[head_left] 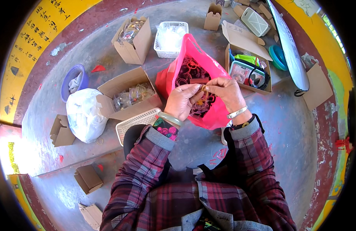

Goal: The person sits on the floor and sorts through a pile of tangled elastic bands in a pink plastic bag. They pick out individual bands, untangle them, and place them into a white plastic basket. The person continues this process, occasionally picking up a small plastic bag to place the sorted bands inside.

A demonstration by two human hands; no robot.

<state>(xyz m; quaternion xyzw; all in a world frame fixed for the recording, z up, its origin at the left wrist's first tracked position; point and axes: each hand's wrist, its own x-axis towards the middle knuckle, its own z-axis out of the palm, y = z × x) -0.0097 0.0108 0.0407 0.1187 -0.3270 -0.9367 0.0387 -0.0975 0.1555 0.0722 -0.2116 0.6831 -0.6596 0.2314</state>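
Both my hands meet over an open pink bag point(172, 79). Between thumb and fingers, my left hand point(181, 101) pinches one side of a small yellow-brown loop point(203, 88). My right hand point(229, 92) grips the loop's other side, with its fingertips close to the left ones. What the loop is made of is too small to make out. Inside the bag lie many thin dark, pink and yellowish loops point(190, 70), partly hidden by my hands.
To the left stand an open carton point(126, 82) of small clear packets, a cream basket point(137, 122) and a white plastic sack point(84, 115). Beyond are another carton point(133, 46) and a white basket point(171, 54). A box point(249, 63) with a clear container stands right.
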